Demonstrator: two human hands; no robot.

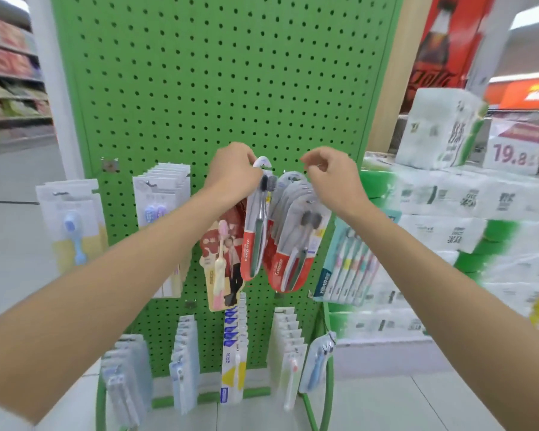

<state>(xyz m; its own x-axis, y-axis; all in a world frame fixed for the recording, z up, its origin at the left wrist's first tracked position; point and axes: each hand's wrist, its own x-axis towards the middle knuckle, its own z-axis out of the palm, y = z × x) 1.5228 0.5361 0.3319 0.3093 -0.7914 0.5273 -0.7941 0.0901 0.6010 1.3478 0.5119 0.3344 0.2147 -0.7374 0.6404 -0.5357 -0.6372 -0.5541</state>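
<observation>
Colgate toothbrush pack point(255, 241), hanging upright before the green pegboard point(199, 88) just left of the row of matching packs point(296, 244), pinched at its white top tab by the left hand point(234, 172); the right hand point(327, 171) hovers above that row with fingers curled, its hold indiscernible.

A green pegboard point(199, 73) stands on a pale tiled floor point(417, 405). Blurred store shelves point(10, 88) are left, stacked tissue packs point(448, 206) right.
</observation>
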